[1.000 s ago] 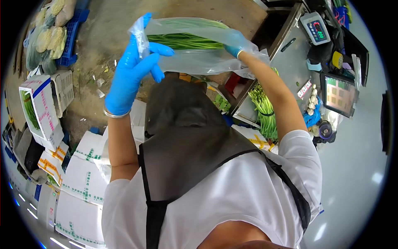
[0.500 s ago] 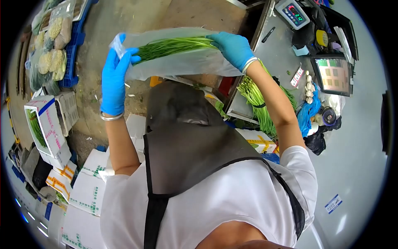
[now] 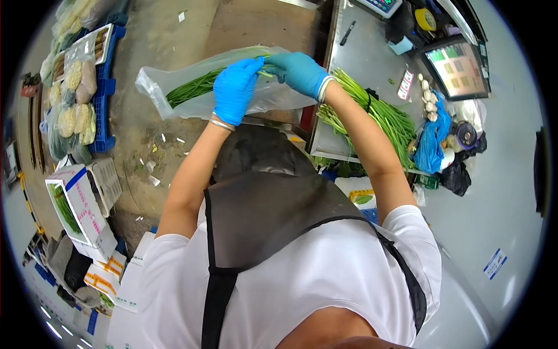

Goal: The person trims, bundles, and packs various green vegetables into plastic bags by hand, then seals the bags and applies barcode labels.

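Observation:
A clear plastic bag (image 3: pixel 160 81) stretches across in front of me, with a bunch of long green chives (image 3: pixel 189 87) lying lengthwise inside it. My left hand (image 3: pixel 237 90), in a bright blue glove, is closed around the stem end of the bunch. Beside it, my right hand (image 3: pixel 299 74), in a teal glove, grips the same end near the bag's mouth. The fingertips of both hands meet there, and some stem ends poke out between them. Another bundle of long green stems (image 3: pixel 372 113), bound with a dark band, lies on the metal table below my right forearm.
On the metal table (image 3: pixel 363 52) are a pen (image 3: pixel 347 33), a scale (image 3: pixel 381 6), yellow tape (image 3: pixel 425 20), a screen (image 3: pixel 455 67), garlic bulbs (image 3: pixel 429 102) and a blue plastic bag (image 3: pixel 431 136). To the left are bagged vegetables on a blue pallet (image 3: pixel 103 110) and white cartons (image 3: pixel 81 203).
My left hand has let go of the bag's far left end and moved right to the stem ends. My right hand has shifted slightly left, still at the stems.

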Tool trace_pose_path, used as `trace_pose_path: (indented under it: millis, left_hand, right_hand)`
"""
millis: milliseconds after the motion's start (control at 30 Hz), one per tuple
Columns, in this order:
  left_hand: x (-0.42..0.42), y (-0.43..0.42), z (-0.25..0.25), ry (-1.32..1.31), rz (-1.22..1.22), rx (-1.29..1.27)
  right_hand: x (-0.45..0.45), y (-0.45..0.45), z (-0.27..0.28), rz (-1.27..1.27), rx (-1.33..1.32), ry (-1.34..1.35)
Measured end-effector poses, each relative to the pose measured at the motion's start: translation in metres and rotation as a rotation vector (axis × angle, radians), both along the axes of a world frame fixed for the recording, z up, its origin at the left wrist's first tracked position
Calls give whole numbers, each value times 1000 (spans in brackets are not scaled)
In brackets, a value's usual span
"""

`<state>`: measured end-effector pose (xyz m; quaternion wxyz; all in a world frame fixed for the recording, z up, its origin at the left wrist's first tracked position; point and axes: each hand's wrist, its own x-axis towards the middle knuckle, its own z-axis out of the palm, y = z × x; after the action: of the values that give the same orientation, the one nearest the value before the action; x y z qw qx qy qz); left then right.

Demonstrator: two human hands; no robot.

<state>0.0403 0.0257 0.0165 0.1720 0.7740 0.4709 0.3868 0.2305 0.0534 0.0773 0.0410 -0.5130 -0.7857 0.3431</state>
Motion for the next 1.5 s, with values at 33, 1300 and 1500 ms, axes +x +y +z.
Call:
trace_pose_path:
  millis: [33,1300,1500]
  left_hand:
    - [1,-2,-1,-87,-10,14]
    - [3,-38,214,-664,-5,-35]
    - [34,-69,171,-137,-752,66]
  right_hand:
    - [7,-3,0,-34,-52,48]
    - [209,-226,25,-988,539,-461]
    - [37,-141,93,-827,-737,1236]
